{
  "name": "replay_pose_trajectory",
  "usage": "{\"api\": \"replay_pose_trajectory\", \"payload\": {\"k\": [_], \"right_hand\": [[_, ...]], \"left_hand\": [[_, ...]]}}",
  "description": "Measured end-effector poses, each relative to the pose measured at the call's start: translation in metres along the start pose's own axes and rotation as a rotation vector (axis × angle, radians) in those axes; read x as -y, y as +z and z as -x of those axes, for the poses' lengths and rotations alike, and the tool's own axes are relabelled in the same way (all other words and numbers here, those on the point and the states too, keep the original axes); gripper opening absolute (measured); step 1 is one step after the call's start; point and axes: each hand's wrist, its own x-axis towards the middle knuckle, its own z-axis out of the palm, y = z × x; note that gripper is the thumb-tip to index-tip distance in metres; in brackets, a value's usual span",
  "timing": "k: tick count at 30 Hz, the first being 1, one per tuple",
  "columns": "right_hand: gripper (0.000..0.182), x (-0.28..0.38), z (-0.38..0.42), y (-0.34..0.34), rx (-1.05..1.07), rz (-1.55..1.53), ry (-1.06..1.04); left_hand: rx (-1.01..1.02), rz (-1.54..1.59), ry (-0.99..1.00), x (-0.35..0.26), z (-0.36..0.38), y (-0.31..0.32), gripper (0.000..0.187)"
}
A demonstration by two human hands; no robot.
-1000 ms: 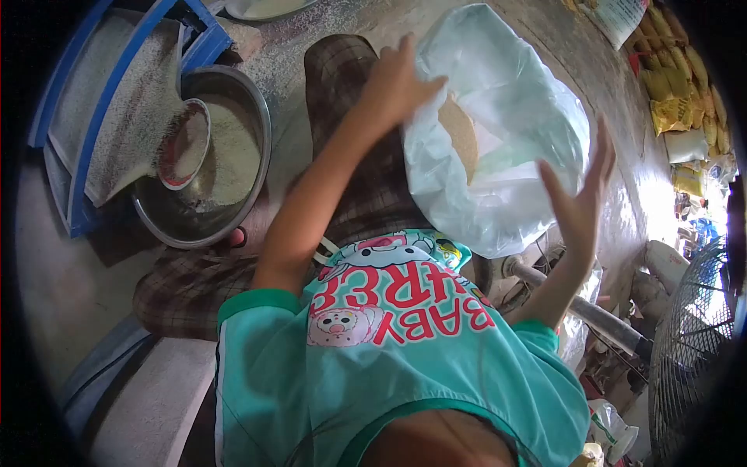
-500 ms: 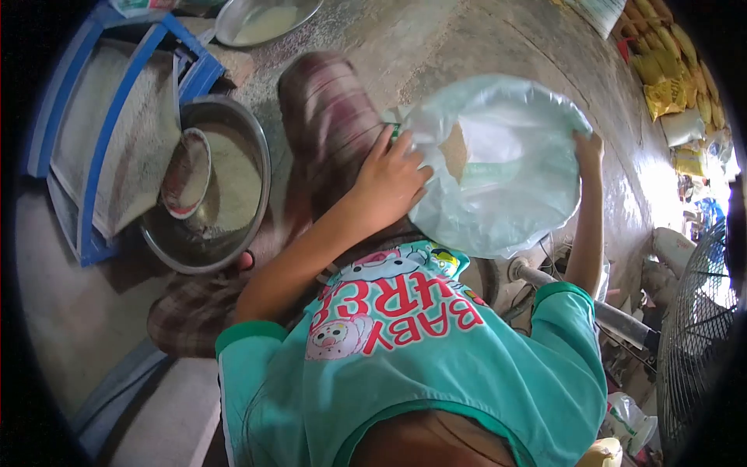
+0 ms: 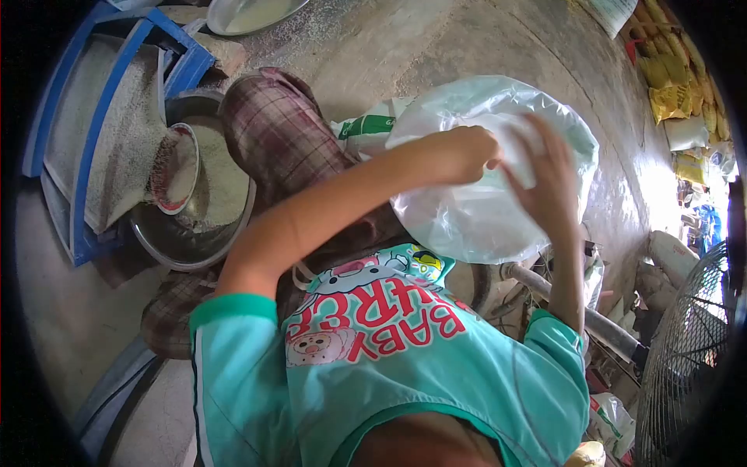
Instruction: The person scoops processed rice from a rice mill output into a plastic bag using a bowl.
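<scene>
A translucent white plastic bag (image 3: pixel 459 226) lies spread wide and round in front of me, with a lit, crinkled rim. My left hand (image 3: pixel 469 152) is over the middle of the bag, its fingers curled closed; what they hold is too small to make out. Facing it from the right, my right hand (image 3: pixel 548 183) is over the bag's right part, blurred, with fingers apart. The two hands nearly meet. A green and white sack (image 3: pixel 369 126) shows behind the bag's left edge.
At left, a metal basin (image 3: pixel 191 255) of pale grain holds a red-rimmed bowl (image 3: pixel 181 171), beside a blue-framed piece of equipment (image 3: pixel 97 132). Another metal bowl (image 3: pixel 257 15) is at the top. A fan (image 3: pixel 689 358) and a metal bar (image 3: pixel 607 327) are at right; yellow packages (image 3: pixel 671 101) lie beyond.
My left hand has left the bag's left rim and crossed right over it. My right hand has let go of the right rim and moved inward. The brown patch in the bag is hidden.
</scene>
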Motion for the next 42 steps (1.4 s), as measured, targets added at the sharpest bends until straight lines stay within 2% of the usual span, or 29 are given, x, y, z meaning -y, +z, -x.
{"api": "replay_pose_trajectory", "payload": {"k": [1, 2, 3, 4, 6, 7, 9, 10, 12, 13, 14, 15, 16, 17, 19, 20, 21, 22, 23, 25, 28, 29, 31, 32, 33, 35, 36, 39, 42], "right_hand": [[0.038, 0.006, 0.000, 0.021, -0.005, -0.070, -0.061], [0.038, -0.005, 0.004, 0.045, 0.063, -0.078, -0.047], [0.039, -0.031, 0.017, 0.081, 0.242, 0.039, -0.023], [0.039, -0.069, 0.037, 0.117, 0.419, 0.160, -0.006], [0.040, -0.138, 0.080, 0.177, 0.713, -0.127, 0.201], [0.040, -0.135, 0.076, 0.170, 0.716, -0.121, 0.195], [0.044, -0.106, 0.055, 0.142, 0.874, -0.063, 0.327], [0.046, -0.085, 0.038, 0.120, 0.902, -0.047, 0.474], [0.047, -0.057, 0.016, 0.090, 0.949, -0.086, 0.354], [0.047, -0.050, 0.008, 0.079, 1.006, -0.129, 0.244], [0.047, -0.047, 0.002, 0.072, 1.015, -0.130, 0.236], [0.045, -0.045, -0.007, 0.070, 0.940, -0.447, 0.164], [0.043, -0.045, -0.019, 0.074, 0.843, -0.758, 0.092], [0.042, -0.051, -0.027, 0.082, 0.677, -0.654, -0.146], [0.045, -0.073, -0.055, 0.111, 0.739, -0.377, 0.016], [0.044, -0.102, -0.059, 0.139, 0.768, -0.093, -0.047], [0.046, -0.119, -0.070, 0.147, 0.934, 0.124, 0.205], [0.049, -0.132, -0.063, 0.149, 0.729, 0.300, 0.258], [0.055, -0.175, -0.061, 0.177, 0.766, 0.396, 0.199], [0.057, -0.146, -0.047, 0.155, 0.555, 0.550, 0.238], [0.061, -0.124, -0.043, 0.149, 0.570, 0.595, 0.250], [0.061, -0.116, -0.046, 0.149, 0.563, 0.598, 0.242], [0.060, -0.095, -0.040, 0.152, 0.621, 0.263, 0.078], [0.059, -0.091, -0.042, 0.166, 0.732, 0.210, -0.056], [0.059, -0.088, -0.044, 0.186, 0.832, 0.159, -0.188], [0.059, -0.088, -0.040, 0.226, 0.885, 0.478, -0.251], [0.056, -0.089, -0.038, 0.237, 0.912, 0.553, -0.315], [0.040, -0.090, -0.037, 0.248, 0.996, 0.812, -0.426], [0.035, -0.121, -0.014, 0.247, 1.214, 0.828, -0.193]], "left_hand": [[0.226, 0.064, -0.224, 0.005, -0.018, -0.001, 0.021], [0.362, -0.238, -0.319, 0.021, -0.035, -0.001, 0.025], [0.308, -0.414, -0.461, 0.037, -0.036, -0.005, 0.029], [0.208, -0.355, -0.608, 0.056, -0.039, -0.019, 0.033], [0.055, -0.244, -0.662, 0.075, -0.033, -0.061, 0.038], [0.070, -0.211, -0.624, 0.072, -0.025, -0.068, 0.042], [0.012, -0.502, -0.641, 0.098, -0.023, -0.052, 0.043], [0.010, -0.507, -0.647, 0.099, -0.021, -0.050, 0.043], [0.266, -0.584, -0.602, 0.084, -0.021, -0.040, 0.041], [0.334, -0.593, -0.466, 0.067, -0.021, -0.030, 0.038], [0.489, -0.477, -0.419, 0.047, -0.024, -0.015, 0.035], [0.646, -0.359, -0.365, 0.029, -0.025, -0.002, 0.034], [0.683, -0.362, -0.355, 0.017, -0.016, 0.015, 0.035], [0.717, -0.368, -0.342, 0.009, -0.008, 0.027, 0.037], [0.785, -0.375, -0.380, 0.003, 0.005, 0.033, 0.039], [0.851, -0.389, -0.415, 0.003, 0.012, 0.032, 0.041], [0.848, -0.393, -0.415, 0.004, 0.020, 0.029, 0.041], [0.852, -0.375, -0.456, 0.006, 0.028, 0.025, 0.042], [0.854, -0.356, -0.498, 0.008, 0.033, 0.021, 0.043], [0.820, -0.335, -0.525, 0.007, 0.034, 0.010, 0.044], [0.796, -0.218, -0.526, 0.014, 0.028, 0.003, 0.043], [0.689, -0.182, -0.510, 0.022, 0.020, 0.002, 0.041], [0.442, -0.052, -0.502, 0.038, 0.002, 0.005, 0.035], [0.291, 0.027, -0.507, 0.048, -0.007, 0.005, 0.032], [0.291, 0.022, -0.505, 0.053, -0.008, 0.008, 0.032], [-0.234, 0.069, -0.513, 0.059, -0.016, 0.005, 0.032], [-0.250, 0.063, -0.502, 0.056, -0.015, -0.003, 0.032], [-0.261, -0.334, -0.608, 0.056, 0.010, -0.014, 0.031], [-0.258, -0.387, -0.598, 0.069, 0.015, -0.011, 0.028]]}}
